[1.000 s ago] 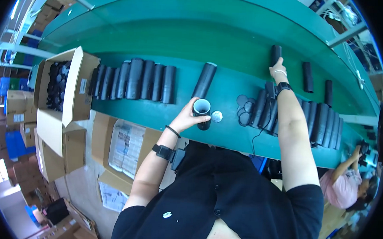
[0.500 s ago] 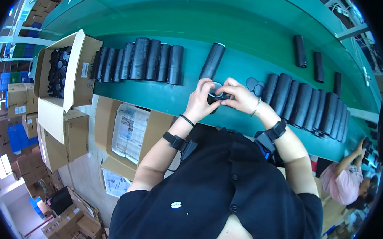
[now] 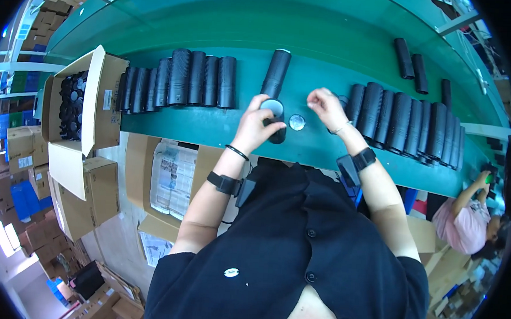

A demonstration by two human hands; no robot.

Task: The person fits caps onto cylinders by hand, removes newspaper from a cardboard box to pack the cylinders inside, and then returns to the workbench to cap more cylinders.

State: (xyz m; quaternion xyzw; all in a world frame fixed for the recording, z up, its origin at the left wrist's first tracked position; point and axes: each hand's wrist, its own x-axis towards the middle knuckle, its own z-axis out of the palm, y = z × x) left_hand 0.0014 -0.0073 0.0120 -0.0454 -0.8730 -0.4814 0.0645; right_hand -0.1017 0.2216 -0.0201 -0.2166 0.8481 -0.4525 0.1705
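Note:
My left hand (image 3: 254, 125) is closed around a short black cylinder (image 3: 277, 134) with a pale grey round end facing up. To the right of it, a shiny silvery disc (image 3: 297, 122) lies flat on the green table. My right hand (image 3: 327, 108) is apart from the cylinder, over the table, with fingers curled in; whether a small thing sits between the fingertips is hidden. Partly behind this hand shows a dark round disc (image 3: 343, 99). Just beyond my left hand a long black ribbed tube (image 3: 276, 74) lies on the table.
Rows of black tubes stretch left (image 3: 179, 77) and right (image 3: 404, 124) on the green table (image 3: 205, 125). At far left, an open carton (image 3: 105, 102) holds many black round pieces. Another open carton (image 3: 136, 170) stands below the edge. A person in pink (image 3: 463, 225) works at far right.
My right hand has left the cylinder's opening and moved right. A silvery disc now shows on the table between my hands. My left hand has shifted slightly left, still holding the cylinder.

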